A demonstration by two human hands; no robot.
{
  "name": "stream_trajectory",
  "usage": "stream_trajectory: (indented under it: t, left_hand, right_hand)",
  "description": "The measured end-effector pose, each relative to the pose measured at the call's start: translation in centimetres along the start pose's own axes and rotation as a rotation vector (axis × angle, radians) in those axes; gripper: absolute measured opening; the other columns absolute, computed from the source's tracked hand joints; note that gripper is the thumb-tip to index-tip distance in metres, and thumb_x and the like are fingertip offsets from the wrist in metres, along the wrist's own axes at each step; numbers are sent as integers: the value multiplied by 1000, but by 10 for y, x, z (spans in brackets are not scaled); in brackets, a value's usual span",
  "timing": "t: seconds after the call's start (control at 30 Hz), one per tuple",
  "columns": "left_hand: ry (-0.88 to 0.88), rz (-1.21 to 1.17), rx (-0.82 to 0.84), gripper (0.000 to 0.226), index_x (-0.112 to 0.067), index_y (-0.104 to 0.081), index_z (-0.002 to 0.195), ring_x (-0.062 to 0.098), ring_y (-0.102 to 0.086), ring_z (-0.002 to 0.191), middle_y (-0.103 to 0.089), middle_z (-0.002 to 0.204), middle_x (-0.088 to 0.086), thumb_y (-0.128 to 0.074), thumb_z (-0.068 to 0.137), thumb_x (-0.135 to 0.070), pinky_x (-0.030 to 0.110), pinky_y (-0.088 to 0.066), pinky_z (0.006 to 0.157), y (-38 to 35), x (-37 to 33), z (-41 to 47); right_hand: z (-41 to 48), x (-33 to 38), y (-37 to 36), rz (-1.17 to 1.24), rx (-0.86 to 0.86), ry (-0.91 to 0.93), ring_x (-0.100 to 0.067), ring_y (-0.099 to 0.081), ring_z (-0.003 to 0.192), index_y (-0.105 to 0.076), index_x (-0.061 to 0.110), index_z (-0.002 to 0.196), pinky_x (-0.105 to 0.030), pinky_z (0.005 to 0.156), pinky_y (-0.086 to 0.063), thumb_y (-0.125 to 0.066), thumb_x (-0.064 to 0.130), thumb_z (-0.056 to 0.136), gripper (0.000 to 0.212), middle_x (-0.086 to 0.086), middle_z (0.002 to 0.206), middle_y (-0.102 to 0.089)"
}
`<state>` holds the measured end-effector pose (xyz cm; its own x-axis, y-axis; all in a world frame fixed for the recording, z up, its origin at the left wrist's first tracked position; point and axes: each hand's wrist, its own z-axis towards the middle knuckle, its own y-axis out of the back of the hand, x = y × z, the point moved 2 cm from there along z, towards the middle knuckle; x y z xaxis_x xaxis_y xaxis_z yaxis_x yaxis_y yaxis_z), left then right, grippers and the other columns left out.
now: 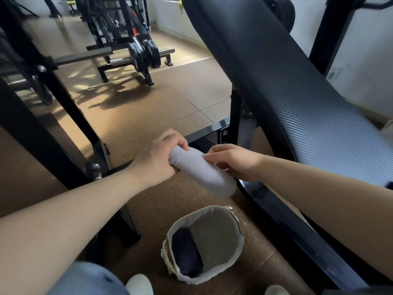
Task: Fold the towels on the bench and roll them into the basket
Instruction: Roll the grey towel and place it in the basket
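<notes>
left grip (158,155) wrapped round rolled grey towel (204,173) mid-frame, right grip (234,161) pinching it, basket (213,237) below holds dark towel (187,252)

A rolled grey towel (202,170) tilts above the lined basket (212,210), which holds a dark roll (186,251).
</notes>
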<state>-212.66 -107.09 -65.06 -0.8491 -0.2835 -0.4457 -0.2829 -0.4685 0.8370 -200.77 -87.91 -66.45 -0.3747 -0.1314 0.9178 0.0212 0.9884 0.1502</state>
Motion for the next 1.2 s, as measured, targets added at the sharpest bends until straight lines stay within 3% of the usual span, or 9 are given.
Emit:
stream_trajectory:
  t: [0.17, 0.27, 0.37, 0.5, 0.63, 0.77, 0.93, 1.13, 1.2]
  left_hand:
    - [-132, 87, -58, 44, -17, -54, 102, 26, -57, 103, -53, 118, 3, -73, 65, -1, 31, -44, 75, 4, -7, -2]
    - [-152, 141, -68, 38, -15, -54, 102, 24, -55, 102, -55, 117, 5, -68, 67, -11, 24, -38, 71, 5, -13, -2]
    - [-155, 164, -40, 53, -22, -48, 104, 25, -57, 103, -53, 119, 4, -82, 66, -9, 28, -42, 74, 2, -14, 0]
    - [-74, 171, -10, 57, -24, -49, 112, 23, -54, 112, -48, 127, 0, -87, 70, -16, 33, -45, 82, -1, -14, 1]
    - [94, 124, -7, 60, -27, -49, 134, 17, -49, 124, -39, 138, -4, -79, 82, -26, 33, -47, 97, -1, -8, 1]
    - [399, -183, 57, 60, -34, -43, 144, 11, -57, 120, -45, 146, -5, -72, 92, -31, 35, -51, 101, -7, -8, 5]
    - [698, -839, 150, 80, -44, -24, 152, 28, -70, 109, -58, 137, 9, -74, 92, -24, 49, -59, 93, -28, -14, 1]
    - [707, -859, 54, 94, -53, -22, 151, 27, -58, 121, -48, 145, 7, -82, 85, -22, 51, -57, 94, -47, -16, -9]
    - [723, -915, 3, 94, -52, -20, 153, 23, -57, 117, -44, 146, 2, -79, 87, -19, 47, -61, 83, -55, -20, -13]
  right_hand:
    - [-15, 2, -1, 165, 226, -59, -26, -68, 101, -59, 17, 129, -37, 84, -58, -64, 34, 90, 44, -8, 114, -70]
    - [-18, 0, 0, 165, 325, -99, -33, -64, 109, -55, 18, 140, -44, 93, -54, -66, 39, 85, 60, -15, 123, -65]
    - [-17, -1, 3, 169, 351, -104, -36, -62, 110, -54, 16, 140, -46, 94, -50, -70, 40, 80, 67, -17, 123, -64]
    - [-17, -2, 6, 170, 272, -67, -33, -65, 105, -54, 19, 141, -43, 88, -53, -66, 34, 85, 59, -15, 121, -67]
    - [-13, -4, 11, 163, 7, -24, -27, -71, 97, -61, 24, 130, -39, 81, -57, -68, 27, 87, 43, -9, 114, -73]
    - [-12, -4, 8, 106, -178, 17, -27, -70, 100, -60, 30, 123, -36, 78, -58, -58, 17, 98, 29, -8, 116, -70]
    - [-13, -6, -9, 52, -214, 94, -31, -66, 102, -47, 33, 130, -45, 87, -56, -62, 16, 87, 48, -14, 120, -61]
    - [-21, -6, -19, -21, -167, 114, -24, -68, 95, -36, 34, 148, -30, 77, -59, -51, -3, 97, 65, -14, 121, -62]
    - [-21, -9, -24, -63, -146, 83, -27, -68, 101, -32, 39, 151, -37, 86, -58, -49, -2, 97, 70, -12, 121, -63]
